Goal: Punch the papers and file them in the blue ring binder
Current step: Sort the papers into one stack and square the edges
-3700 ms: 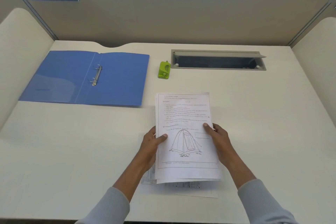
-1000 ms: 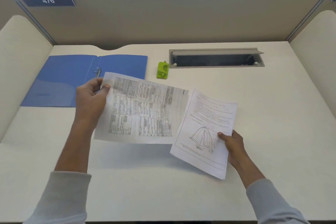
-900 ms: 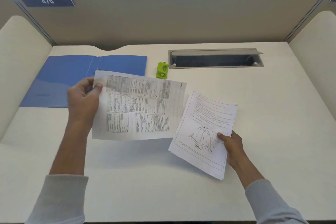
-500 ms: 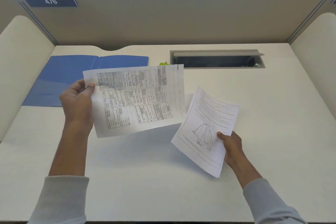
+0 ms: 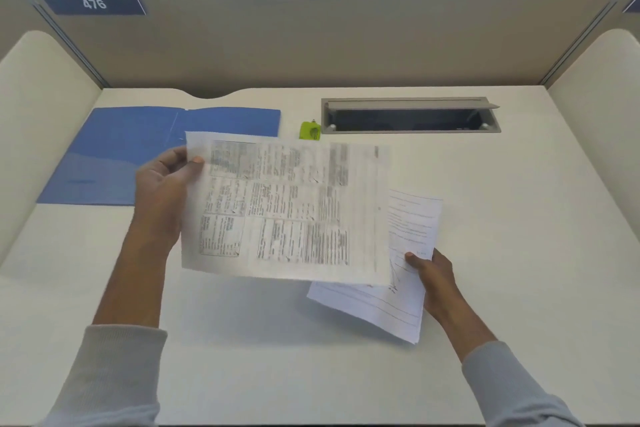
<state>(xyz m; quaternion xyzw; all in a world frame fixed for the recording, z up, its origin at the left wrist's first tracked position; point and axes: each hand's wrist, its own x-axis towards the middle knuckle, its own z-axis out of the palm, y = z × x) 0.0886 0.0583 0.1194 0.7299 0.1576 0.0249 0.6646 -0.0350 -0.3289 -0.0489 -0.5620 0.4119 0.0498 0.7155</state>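
Both hands are occupied above a pale, cream-coloured desk [image 5: 519, 218]: the left hand [image 5: 162, 198] pinches the short edge of a wide white sheet printed with blocks of tabular text [image 5: 284, 208], thumb on its face and fingers behind, while the right hand [image 5: 433, 274] grips a thin white stack of portrait pages bearing lines of text and part of a drawing [image 5: 401, 274]. Held clear of the desk, the wide sheet overlaps the stack's left part and shows blurred, which suggests it is in motion. Its far edge hangs with no support and could sag, fold or slip from so light a pinch. If the two lots come together crooked, the edges would not square and the punched holes would likely miss the rings. A hasty sweep could also knock the small lime-green plastic hole punch [image 5: 310, 130], which stands just beyond the sheet's top edge, beside a grey recessed cable tray with its lid raised [image 5: 408, 114]. The open blue plastic ring binder [image 5: 114, 149] lies flat at the desk's far left, its right-hand cover and ring spine partly hidden behind the raised sheet, and no page in it can be seen. Both forearms reach forward from grey knitted sleeves [image 5: 114, 367], the left raised with its wrist bent inward, the right lower and angled towards the centre. Nothing appears punched yet.
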